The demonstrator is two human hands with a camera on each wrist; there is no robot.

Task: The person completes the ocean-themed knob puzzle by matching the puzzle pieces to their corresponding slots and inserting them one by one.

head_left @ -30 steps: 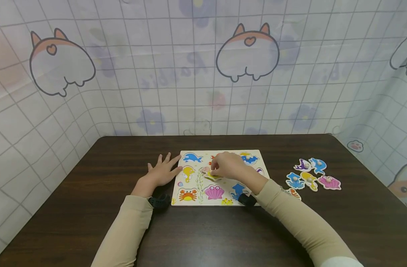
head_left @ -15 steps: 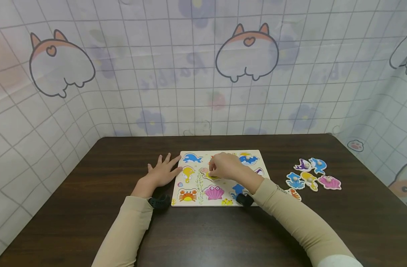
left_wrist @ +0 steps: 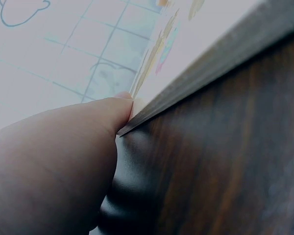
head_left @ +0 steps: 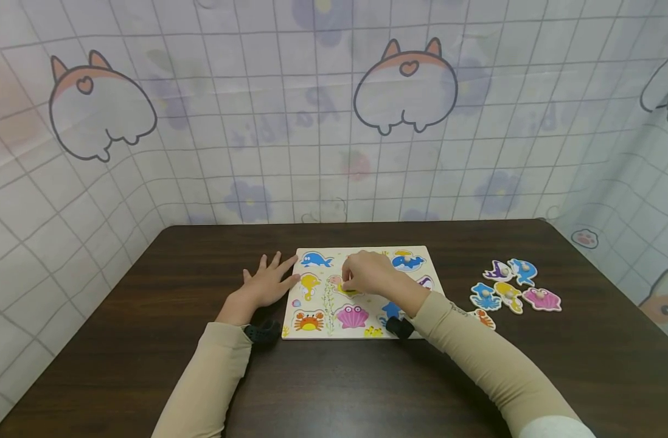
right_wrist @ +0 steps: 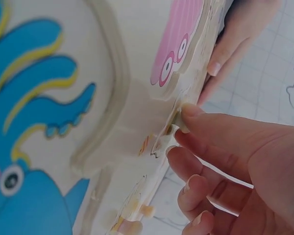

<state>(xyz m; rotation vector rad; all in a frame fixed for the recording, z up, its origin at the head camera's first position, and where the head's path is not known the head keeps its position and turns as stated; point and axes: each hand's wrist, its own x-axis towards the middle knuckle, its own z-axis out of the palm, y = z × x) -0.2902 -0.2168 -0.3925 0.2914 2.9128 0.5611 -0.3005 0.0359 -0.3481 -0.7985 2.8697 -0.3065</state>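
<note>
A white puzzle board point(head_left: 339, 333) printed with sea animals lies on the table. At its middle, my right hand point(head_left: 371, 272) pinches the small knob of a yellow puzzle piece point(head_left: 349, 292) between thumb and bent fingers. Most of that piece is hidden under the hand; the right wrist view shows the thumb point(right_wrist: 210, 125) and fingertip meeting at the knob. My left hand point(head_left: 261, 287) lies with fingers spread at the board's left edge, and its thumb point(left_wrist: 120, 110) touches the edge in the left wrist view. A blue whale piece point(head_left: 407, 263) with a knob sits at the board's upper right.
Several loose knobbed pieces lie right of the board: a purple-and-white one point(head_left: 497, 271), a blue dolphin point(head_left: 522, 272), a blue octopus point(head_left: 484, 296), a yellow seahorse point(head_left: 508, 296) and a pink shell point(head_left: 541, 298). An orange piece point(head_left: 483, 318) is partly covered by the right sleeve.
The yellow piece, raised and tilted a second ago, now lies flatter and lower at the board's middle. My right hand has shifted slightly left with it; my left hand stays in place.
</note>
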